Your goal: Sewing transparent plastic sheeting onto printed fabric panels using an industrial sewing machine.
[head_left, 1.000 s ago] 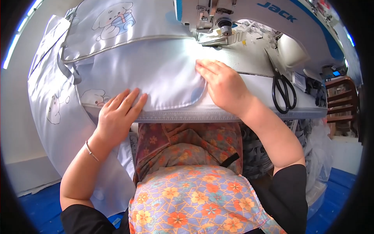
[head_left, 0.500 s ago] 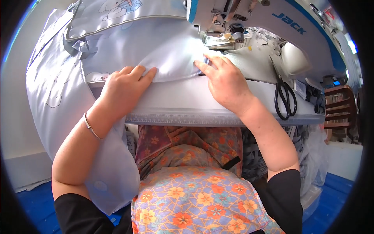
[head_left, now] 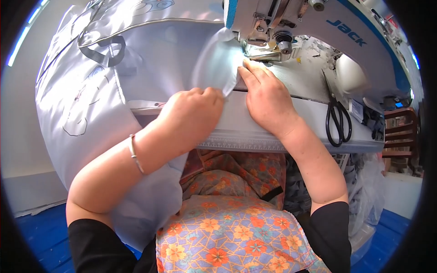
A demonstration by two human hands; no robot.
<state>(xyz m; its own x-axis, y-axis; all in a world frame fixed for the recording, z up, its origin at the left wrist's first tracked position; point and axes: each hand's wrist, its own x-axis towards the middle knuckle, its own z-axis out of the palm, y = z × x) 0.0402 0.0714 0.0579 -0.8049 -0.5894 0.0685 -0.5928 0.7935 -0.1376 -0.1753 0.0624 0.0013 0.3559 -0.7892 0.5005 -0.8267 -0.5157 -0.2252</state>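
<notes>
With the clock centred on the middle of my view, my apron of purple cotton-like cloth with orange and yellow flowers (head_left: 232, 236) fills six o'clock, a short black sleeve (head_left: 328, 227) showing to its right. Just ahead, a translucent ruler strip (head_left: 246, 142) runs along the near edge of the smooth white tabletop (head_left: 239, 116).

At eleven o'clock my left hand (head_left: 193, 113) is curled, fingers together, closed on the near edge of the shiny pale-lilac fabric (head_left: 154, 59) (a thin silver bangle (head_left: 133, 152) sits on that wrist). Its fingertips are tucked out of sight. At two, my right hand (head_left: 271, 98) lies with its fingers nearly straight and close together, their tips at the fabric's right edge; I cannot tell whether they pinch it.

At three, well apart from my hands, lie black-handled metal scissors (head_left: 337, 120), blades pointing away. The fabric spreads from eleven round to nine and hangs down past the table toward seven; a flat grey ribbon loop (head_left: 107, 53) lies on it at ten. Beyond my right hand, toward one, stands a white-and-blue sewing machine (head_left: 332, 18), its light glaring on the cloth. Past the scissors, at three, is a brown slatted wooden chair (head_left: 400, 132).
</notes>
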